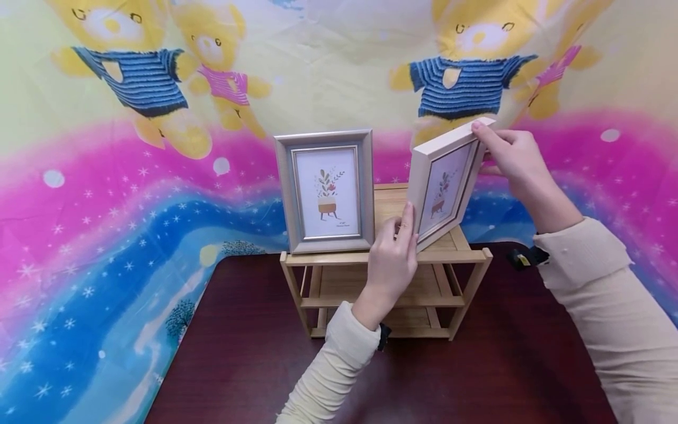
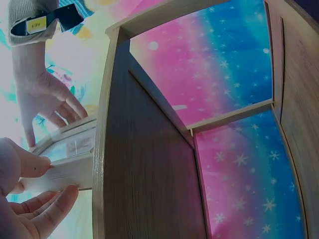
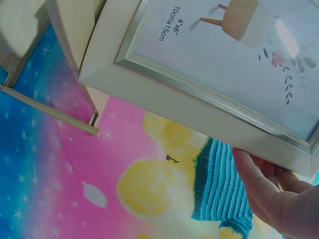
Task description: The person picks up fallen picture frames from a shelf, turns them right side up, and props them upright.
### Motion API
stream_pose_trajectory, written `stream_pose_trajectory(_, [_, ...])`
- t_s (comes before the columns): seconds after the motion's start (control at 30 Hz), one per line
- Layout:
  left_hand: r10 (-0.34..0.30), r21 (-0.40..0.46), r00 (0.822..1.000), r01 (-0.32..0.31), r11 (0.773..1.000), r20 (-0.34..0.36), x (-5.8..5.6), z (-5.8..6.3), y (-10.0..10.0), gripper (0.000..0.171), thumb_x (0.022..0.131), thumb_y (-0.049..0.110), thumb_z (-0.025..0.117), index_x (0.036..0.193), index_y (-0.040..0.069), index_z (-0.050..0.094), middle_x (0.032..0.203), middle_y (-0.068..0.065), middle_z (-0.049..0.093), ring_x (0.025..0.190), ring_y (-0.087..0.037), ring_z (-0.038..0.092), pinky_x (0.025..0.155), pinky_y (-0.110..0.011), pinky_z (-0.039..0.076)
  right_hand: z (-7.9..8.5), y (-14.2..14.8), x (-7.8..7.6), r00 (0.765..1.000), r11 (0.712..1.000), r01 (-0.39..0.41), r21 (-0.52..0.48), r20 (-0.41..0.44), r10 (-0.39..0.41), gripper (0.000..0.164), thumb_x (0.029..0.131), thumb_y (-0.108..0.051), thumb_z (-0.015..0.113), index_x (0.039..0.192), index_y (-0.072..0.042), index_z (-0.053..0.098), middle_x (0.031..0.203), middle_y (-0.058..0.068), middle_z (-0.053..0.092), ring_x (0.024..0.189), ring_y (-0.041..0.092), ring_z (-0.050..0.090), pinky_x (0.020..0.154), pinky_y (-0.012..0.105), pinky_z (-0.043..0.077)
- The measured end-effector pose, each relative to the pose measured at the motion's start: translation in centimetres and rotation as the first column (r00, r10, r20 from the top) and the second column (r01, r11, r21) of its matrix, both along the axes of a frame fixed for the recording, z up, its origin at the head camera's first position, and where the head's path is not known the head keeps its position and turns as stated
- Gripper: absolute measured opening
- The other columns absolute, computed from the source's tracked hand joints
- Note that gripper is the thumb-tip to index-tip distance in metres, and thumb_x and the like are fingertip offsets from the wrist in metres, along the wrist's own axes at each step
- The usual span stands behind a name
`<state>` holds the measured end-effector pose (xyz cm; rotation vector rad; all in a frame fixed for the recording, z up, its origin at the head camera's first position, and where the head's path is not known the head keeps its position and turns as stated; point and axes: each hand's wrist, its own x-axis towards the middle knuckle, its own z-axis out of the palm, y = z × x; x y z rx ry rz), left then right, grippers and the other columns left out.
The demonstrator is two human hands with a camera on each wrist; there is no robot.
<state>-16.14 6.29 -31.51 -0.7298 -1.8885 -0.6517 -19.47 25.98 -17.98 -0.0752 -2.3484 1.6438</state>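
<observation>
A cream picture frame (image 1: 442,182) with a plant print stands turned at an angle on the top of a wooden shelf rack (image 1: 339,258). My right hand (image 1: 511,159) grips its upper right corner, thumb on the top edge. Low on its near side edge, my left hand (image 1: 393,256) holds it between thumb and fingers, as the left wrist view also shows. Beside it on the left, a silver-grey picture frame (image 1: 286,188) with the same kind of print stands upright, facing me, touched by neither hand.
The rack has lower tiers (image 1: 381,288) and stands on a dark red-brown table (image 1: 238,353). Behind it hangs a cloth backdrop (image 1: 328,59) printed with bears and snowflakes. Black bands with small devices (image 1: 524,257) sit at both wrists.
</observation>
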Motion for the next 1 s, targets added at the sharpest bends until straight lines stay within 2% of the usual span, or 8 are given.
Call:
stream_pose_trajectory(0.37, [0.026,-0.003,1.000,-0.026,1.000,-0.002,0.0,-0.2,0.4,0.051,0.081,0.008,0.065,0.128,-0.004,0.049,0.092,-0.013,0.056,0.073,-0.017,0.056,0.066,-0.020,0.049,0.1,-0.5,-0.8,0.999,0.999,-0.019,-0.045,-0.034,0.018,0.069,0.082,-0.051,0.058,0.127,0.000,0.052,0.092,-0.002,0.058,0.080,0.010,0.055,0.059,0.015,0.049])
stream_pose_trajectory(0.6, [0.048,-0.007,0.999,-0.048,0.999,-0.008,0.1,-0.2,0.4,0.052,0.080,0.009,0.067,0.128,-0.004,0.049,0.092,-0.013,0.057,0.073,-0.017,0.056,0.064,-0.020,0.050,0.0,-0.9,-1.3,0.998,0.996,-0.028,-0.086,-0.063,0.023,0.066,0.082,-0.048,0.059,0.126,0.000,0.053,0.093,-0.001,0.059,0.082,0.011,0.056,0.061,0.016,0.050])
stream_pose_trajectory(0.73, [0.062,-0.005,0.998,-0.062,0.998,-0.014,0.2,-0.1,0.5,0.052,0.080,0.009,0.067,0.127,-0.004,0.050,0.091,-0.013,0.057,0.073,-0.017,0.056,0.063,-0.020,0.050,0.0,-1.1,-1.5,0.996,0.995,-0.039,-0.094,-0.078,0.032,0.061,0.083,-0.047,0.060,0.122,0.000,0.056,0.088,-0.004,0.059,0.079,0.011,0.057,0.061,0.017,0.050])
stream_pose_trajectory(1.0, [0.073,-0.006,0.997,-0.073,0.997,-0.020,0.1,-0.2,0.6,0.052,0.080,0.009,0.068,0.127,-0.003,0.050,0.089,-0.012,0.056,0.071,-0.016,0.056,0.060,-0.018,0.049,0.0,-1.3,-2.2,0.997,0.994,-0.053,-0.098,-0.062,0.047,0.061,0.084,-0.046,0.057,0.124,0.000,0.053,0.089,-0.004,0.059,0.080,0.009,0.057,0.064,0.019,0.051])
